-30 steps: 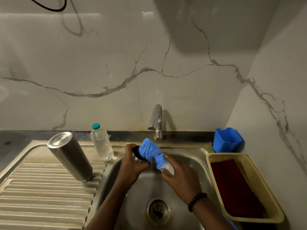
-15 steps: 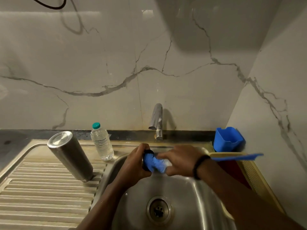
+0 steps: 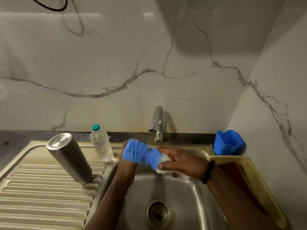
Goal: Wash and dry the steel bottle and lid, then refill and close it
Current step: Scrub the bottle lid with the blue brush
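The steel bottle (image 3: 69, 157) stands upside down on the ribbed drainboard (image 3: 33, 196), left of the sink. Over the sink basin (image 3: 186, 196), my left hand (image 3: 126, 163) holds the small dark lid, which is almost fully hidden behind blue bristles; only a dark sliver (image 3: 142, 141) shows at the top. My right hand (image 3: 181, 161) grips a blue bottle brush (image 3: 141, 153) near its white foam end, and the bristles lie against the lid and my left hand.
A clear plastic water bottle (image 3: 101, 145) with a teal cap stands beside the steel bottle. The tap (image 3: 156, 122) is just behind my hands. A blue holder (image 3: 228, 142) and a yellow basket (image 3: 249, 176) with a dark red cloth sit right of the sink.
The brush has swung from pointing right, bristles pressed in the lid, to lying across in front of my left hand. My right hand drew back to the right.
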